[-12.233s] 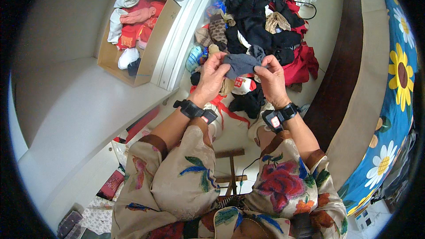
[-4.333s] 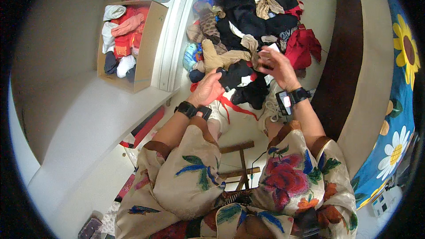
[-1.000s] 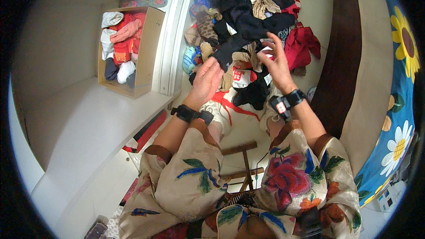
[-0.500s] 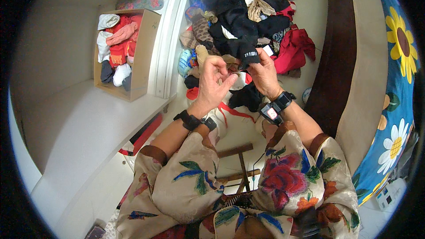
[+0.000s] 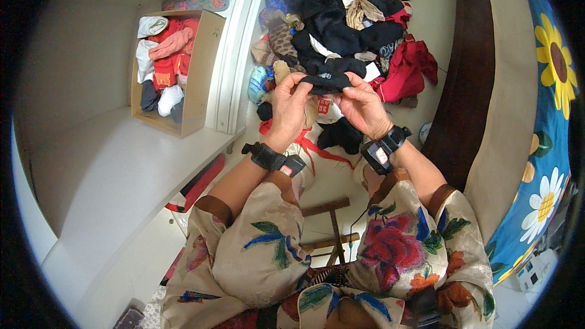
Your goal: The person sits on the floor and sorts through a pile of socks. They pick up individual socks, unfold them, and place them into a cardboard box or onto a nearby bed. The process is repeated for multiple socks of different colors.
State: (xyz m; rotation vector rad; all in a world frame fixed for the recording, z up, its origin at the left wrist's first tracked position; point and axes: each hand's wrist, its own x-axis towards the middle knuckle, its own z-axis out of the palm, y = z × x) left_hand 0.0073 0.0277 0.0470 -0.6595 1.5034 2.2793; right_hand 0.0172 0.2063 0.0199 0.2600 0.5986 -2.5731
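A black sock (image 5: pixel 326 83) is stretched sideways between my two hands, above the near edge of a clothes pile. My left hand (image 5: pixel 288 108) pinches its left end between thumb and fingers. At the other end, my right hand (image 5: pixel 364 109) grips it the same way. Behind the sock lies the heap of mostly black clothing (image 5: pixel 332 18), mixed with a dark red cloth (image 5: pixel 407 67) and tan pieces (image 5: pixel 364 12). Below my hands are a black cloth (image 5: pixel 341 135) and a red strip (image 5: pixel 323 154).
To the left, a cardboard box (image 5: pixel 207 55) of folded red, white and dark pieces stands on a white shelf (image 5: pixel 140 152). A floral roll-shaped item (image 5: pixel 195 1) lies behind it. On the right runs a dark wooden edge (image 5: pixel 466 85) beside blue sunflower fabric (image 5: pixel 548 116).
My left hand has closed on the sock's free end. The sock, held only by my right hand before, now spans both hands horizontally.
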